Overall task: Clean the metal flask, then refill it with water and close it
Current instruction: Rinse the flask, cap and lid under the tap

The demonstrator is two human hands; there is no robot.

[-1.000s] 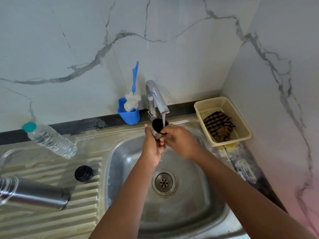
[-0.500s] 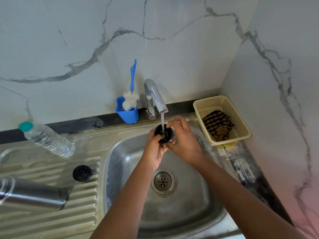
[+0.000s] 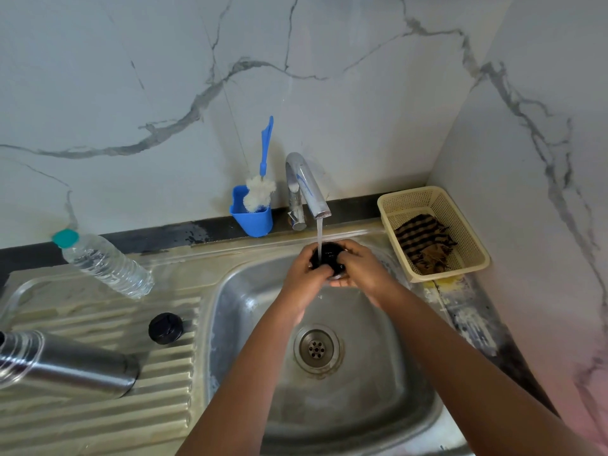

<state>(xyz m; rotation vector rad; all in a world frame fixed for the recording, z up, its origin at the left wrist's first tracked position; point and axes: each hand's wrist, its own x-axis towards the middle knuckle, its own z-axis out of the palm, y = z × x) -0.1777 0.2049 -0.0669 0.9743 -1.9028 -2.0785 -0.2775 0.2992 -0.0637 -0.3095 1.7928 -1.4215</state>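
- Steel flask (image 3: 65,366) lies on its side on the ribbed drainboard (image 3: 98,422), well apart from our hands.
- Our left hand (image 3: 304,274) and right hand (image 3: 362,269) are curled together round a dark cup-like lid (image 3: 329,256) under the running tap (image 3: 307,189), over the sink (image 3: 378,406).
- Black stopper (image 3: 165,328) sits between flask and sink.
- Plastic water bottle (image 3: 105,263), blue brush holder (image 3: 253,218) and cream basket (image 3: 467,238) line the back.

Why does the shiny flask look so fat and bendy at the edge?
Head view: its wide-angle lens stretches things near the edges, so the flask at the left looks swollen; the window-like glare streaks on it and the sink are light reflections.
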